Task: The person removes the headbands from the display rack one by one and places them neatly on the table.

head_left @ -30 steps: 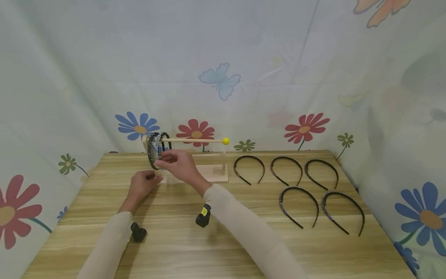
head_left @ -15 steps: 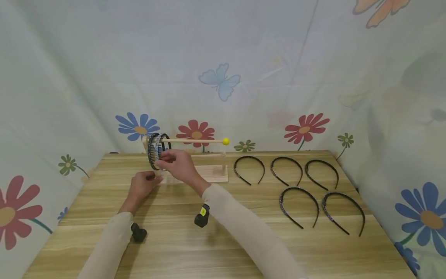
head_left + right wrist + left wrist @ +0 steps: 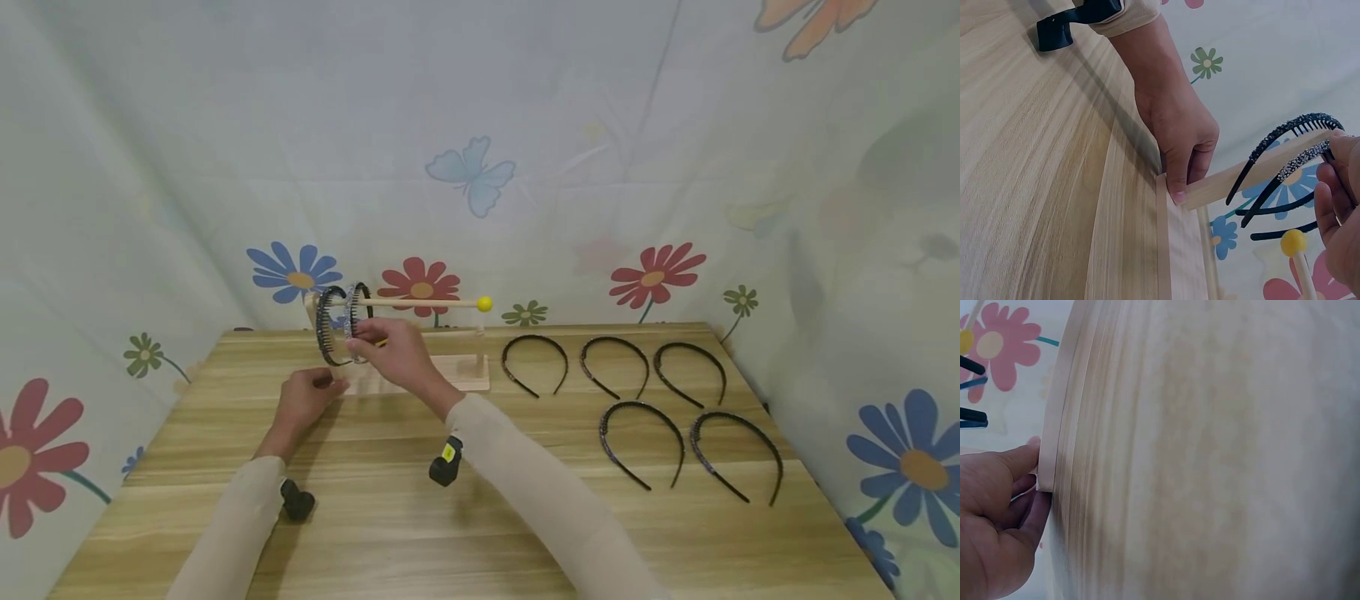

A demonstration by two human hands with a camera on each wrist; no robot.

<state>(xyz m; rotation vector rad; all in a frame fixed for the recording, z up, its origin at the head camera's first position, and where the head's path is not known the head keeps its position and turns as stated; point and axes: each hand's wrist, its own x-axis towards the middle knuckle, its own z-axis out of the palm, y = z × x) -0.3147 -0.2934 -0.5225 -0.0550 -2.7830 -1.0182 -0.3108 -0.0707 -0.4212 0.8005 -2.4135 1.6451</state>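
A wooden stand [image 3: 459, 372] with rods ending in yellow balls [image 3: 484, 304] is on the table. Two rhinestone headbands hang round its upper rod near the upright: a dark toothed headband [image 3: 324, 327] at the left and a silver headband [image 3: 349, 310] just right of it. My right hand [image 3: 401, 354] pinches the silver headband low on its near side; the right wrist view shows the silver stones [image 3: 1302, 159] by the fingers. At the base's left end, my left hand [image 3: 306, 406] grips the corner of the wood, thumb and fingers about the base's edge [image 3: 1049, 459] in the left wrist view.
Several black headbands lie flat on the table at the right, one of them [image 3: 536, 367] near the stand's right end and others [image 3: 737, 458] nearer the front. A floral cloth [image 3: 562, 208] hangs close behind the wooden table [image 3: 390, 517].
My right hand has shifted slightly right along the upper rod with the silver headband, widening the gap to the dark one. My left hand stays at the base; the loose headbands have not moved.
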